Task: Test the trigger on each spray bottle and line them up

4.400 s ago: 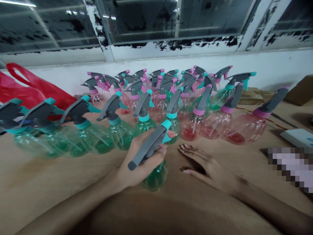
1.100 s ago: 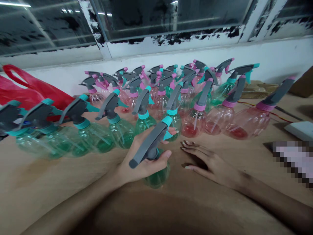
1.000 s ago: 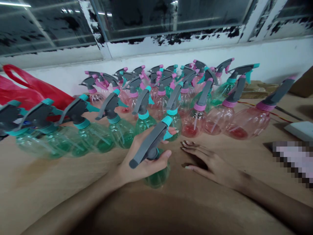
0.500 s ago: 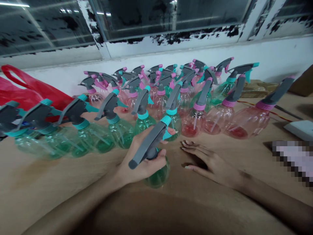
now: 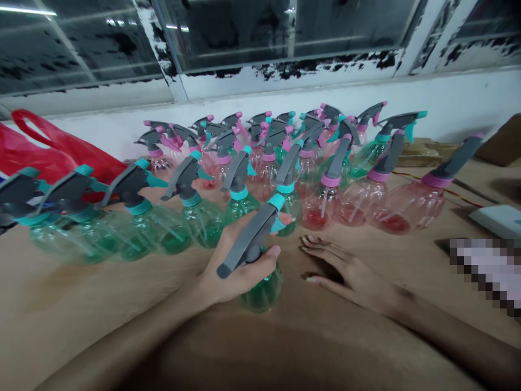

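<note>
Peeling white window frames (image 5: 285, 68) run along the back wall above a tan wooden table (image 5: 101, 304), with dark glass behind them. Left hand (image 5: 234, 263) is wrapped around the neck of a green spray bottle (image 5: 260, 288) that stands upright on the table at the near edge of the group; thumb curls round the front of the neck, one finger reaches forward just beneath the teal nozzle tip, and the grey trigger head (image 5: 248, 239) slants up and away over the knuckles. Right hand (image 5: 345, 271) lies palm down on the table just to the right of that bottle, fingers extended and close together, fingertips pointing toward the bottle; it holds nothing, and a small gap separates it from the bottle. Behind both hands stands a dense cluster of spray bottles: a row of green bottles (image 5: 163, 228) with teal collars runs off to the left, and pink bottles (image 5: 402, 206) with pink collars sit toward the right and back. All in the cluster are upright, nozzles pointing in mixed directions. Red plastic bag (image 5: 49, 152) rests against the wall at far left. White flat object (image 5: 499, 220) lies at the right edge of the table, well apart from the hands; its identity cannot be resolved.
</note>
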The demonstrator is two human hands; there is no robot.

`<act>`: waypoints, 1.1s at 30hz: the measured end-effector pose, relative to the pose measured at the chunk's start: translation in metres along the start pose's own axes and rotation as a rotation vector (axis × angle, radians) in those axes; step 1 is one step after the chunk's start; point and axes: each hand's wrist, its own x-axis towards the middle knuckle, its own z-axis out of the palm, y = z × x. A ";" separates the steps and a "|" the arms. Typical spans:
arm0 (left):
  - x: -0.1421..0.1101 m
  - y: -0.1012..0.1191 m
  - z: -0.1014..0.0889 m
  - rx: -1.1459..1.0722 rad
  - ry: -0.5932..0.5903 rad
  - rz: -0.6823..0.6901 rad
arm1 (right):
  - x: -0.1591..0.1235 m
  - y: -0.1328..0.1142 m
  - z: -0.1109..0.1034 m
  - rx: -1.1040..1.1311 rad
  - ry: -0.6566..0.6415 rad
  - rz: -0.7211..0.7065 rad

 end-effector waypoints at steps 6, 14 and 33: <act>0.001 -0.002 0.001 -0.168 0.006 0.050 | 0.001 -0.001 -0.002 0.009 -0.009 0.012; 0.002 0.000 0.002 -0.227 0.020 0.087 | 0.001 -0.001 -0.002 0.024 -0.014 0.008; 0.001 -0.005 0.004 -0.223 0.007 0.037 | 0.003 -0.001 -0.002 0.058 -0.028 0.025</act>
